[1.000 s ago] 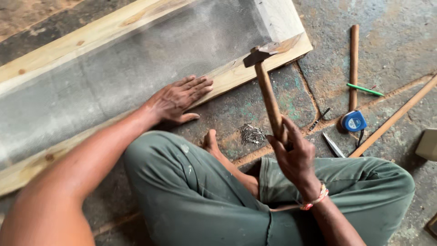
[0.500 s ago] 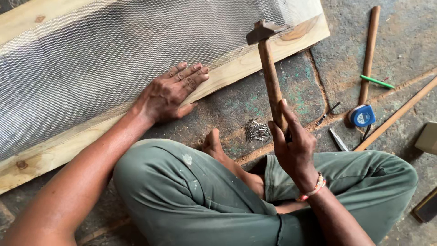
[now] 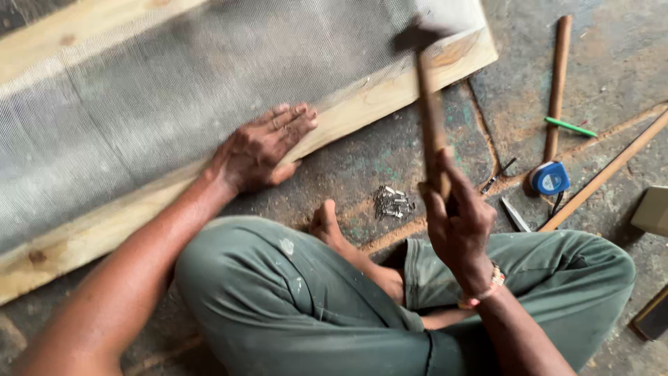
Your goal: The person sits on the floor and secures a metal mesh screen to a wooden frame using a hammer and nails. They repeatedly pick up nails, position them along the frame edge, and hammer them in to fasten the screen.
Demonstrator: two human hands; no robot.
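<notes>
Sitting cross-legged on a stained concrete floor, in green trousers, facing a long wooden frame covered with grey wire mesh and running from 8 o'clock to 1 o'clock across the view.

Pressing the left hand flat, fingers spread wide and holding nothing, on the near rail of the frame at roughly 10 o'clock from the knees; fingertips pointing toward 2 o'clock and resting at the edge of the mesh.

Gripping a wooden-handled hammer in the right hand, grip closed tightly around the lower end of the handle. Holding the hammer nearly upright, at 12 o'clock from the right hand, with the motion-blurred head hovering over the right end of the frame rail; contact with the wood not determinable.

Lying on the floor just beside the bare foot, at 11 o'clock from the right hand: a small heap of metal fasteners. Lying at 2 o'clock from the right hand: a blue tape measure, a round wooden stick, a green pencil and a thin wooden strip, with a small metal blade near the right knee.
</notes>
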